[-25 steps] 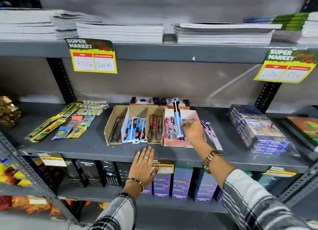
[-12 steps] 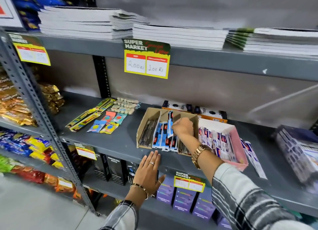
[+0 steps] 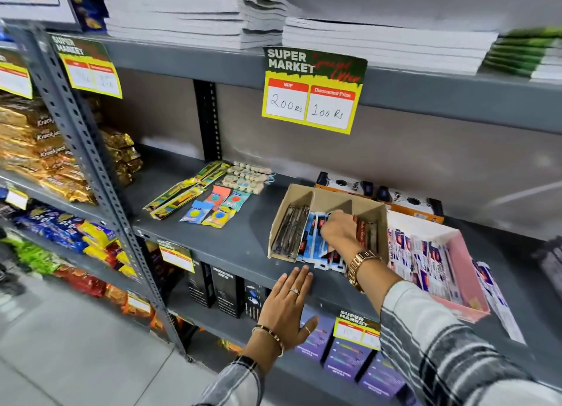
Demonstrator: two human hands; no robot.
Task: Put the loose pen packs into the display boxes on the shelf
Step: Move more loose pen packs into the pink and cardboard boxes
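The blue-and-white pen packs (image 3: 316,241) now lie in the middle compartment of the brown 3-slot display box (image 3: 327,197) on the grey shelf (image 3: 237,238), their lower ends sticking out past the box's open front. A second ago the right hand (image 3: 340,234) held 1 such pack upright over the pink display box (image 3: 473,287); since then it has carried the pack across and is pressing it down among the others, so this pack looks nearly placed. The right fingers curl down onto the packs, though whether they pinch one or only push cannot be told. The left hand (image 3: 289,302) stays flat on the shelf's front edge, fingers together and holding nothing, seemingly as a brace. The pink box just right of the brown one is full of white-and-purple packs. More loose packs (image 3: 494,296) lie on the shelf beside its right wall, so the task likely has several placements left.
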